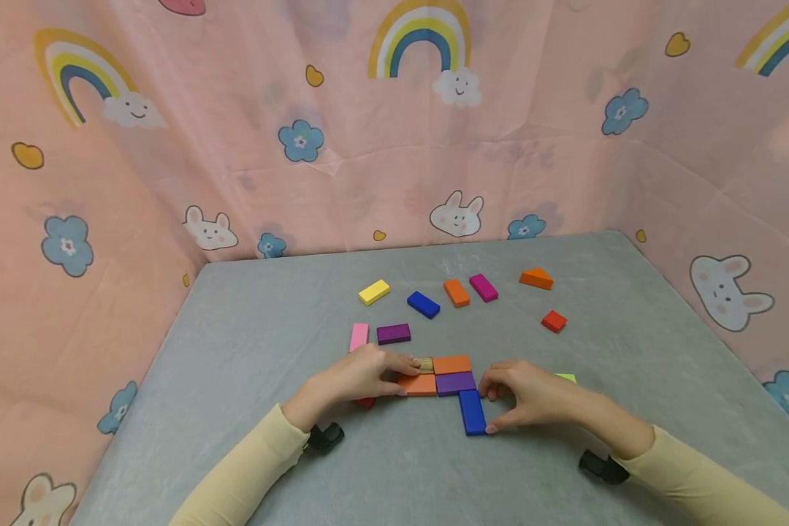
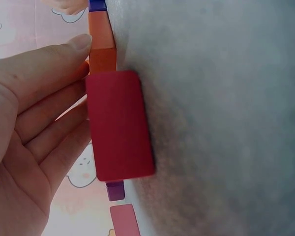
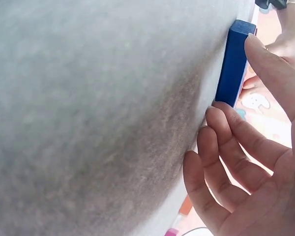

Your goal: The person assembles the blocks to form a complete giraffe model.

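Observation:
Flat on the table, a wood-grained block and an orange block form a far row. A second orange block and a purple block lie against it on the near side. My left hand rests at the left end, its thumb touching the near orange block and a forefinger over the wood-grained one. Below the purple block, a blue block lies lengthwise toward me. My right hand pinches it end to end between thumb and forefinger.
Left of the group lie a red block, a pink block and a dark purple block. Farther back are yellow, blue, orange, magenta, orange triangular and red blocks. A lime block is partly hidden.

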{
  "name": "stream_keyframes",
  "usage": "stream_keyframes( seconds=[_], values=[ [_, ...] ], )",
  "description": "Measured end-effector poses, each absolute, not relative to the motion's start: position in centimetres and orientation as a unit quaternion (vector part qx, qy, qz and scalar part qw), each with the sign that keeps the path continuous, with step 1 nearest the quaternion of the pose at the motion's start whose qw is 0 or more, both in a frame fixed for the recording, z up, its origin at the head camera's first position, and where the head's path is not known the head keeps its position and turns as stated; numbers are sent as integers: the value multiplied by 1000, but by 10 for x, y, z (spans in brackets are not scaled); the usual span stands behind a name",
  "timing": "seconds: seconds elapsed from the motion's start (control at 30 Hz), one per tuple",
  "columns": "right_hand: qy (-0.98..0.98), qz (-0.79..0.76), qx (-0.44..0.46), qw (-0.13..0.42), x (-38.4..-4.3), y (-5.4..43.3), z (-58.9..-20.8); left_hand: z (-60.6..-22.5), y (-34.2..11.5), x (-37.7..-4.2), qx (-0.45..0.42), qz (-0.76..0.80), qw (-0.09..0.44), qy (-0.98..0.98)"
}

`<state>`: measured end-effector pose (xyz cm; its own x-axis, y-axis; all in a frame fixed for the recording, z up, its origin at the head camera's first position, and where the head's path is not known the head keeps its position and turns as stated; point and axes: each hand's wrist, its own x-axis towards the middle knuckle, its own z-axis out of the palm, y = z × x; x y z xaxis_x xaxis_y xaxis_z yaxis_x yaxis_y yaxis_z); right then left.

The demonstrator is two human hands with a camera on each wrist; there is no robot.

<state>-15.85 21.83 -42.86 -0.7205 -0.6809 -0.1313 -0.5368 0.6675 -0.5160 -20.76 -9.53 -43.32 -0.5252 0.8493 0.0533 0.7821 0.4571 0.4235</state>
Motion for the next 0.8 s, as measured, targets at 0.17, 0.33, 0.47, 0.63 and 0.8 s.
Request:
stream_keyframes(
  seconds=[0.17,0.33,0.47,0.63,0.8],
  values=[
    [886,-265,-337,178,-164,223,-427,-432,-96,-208,486,201,80,847],
    [883,-270,-344,171,-170,225,-426,-433,-96,-208,482,203,85,848],
    [882,-257,-359,163,-171,222,-428,-434,-96,-208,479,205,90,849],
    [881,-256,-362,161,-170,221,-430,-435,-96,-208,480,206,88,848],
    [883,-265,-349,168,-174,222,-430,-435,-96,-209,482,205,85,848]
  ],
)
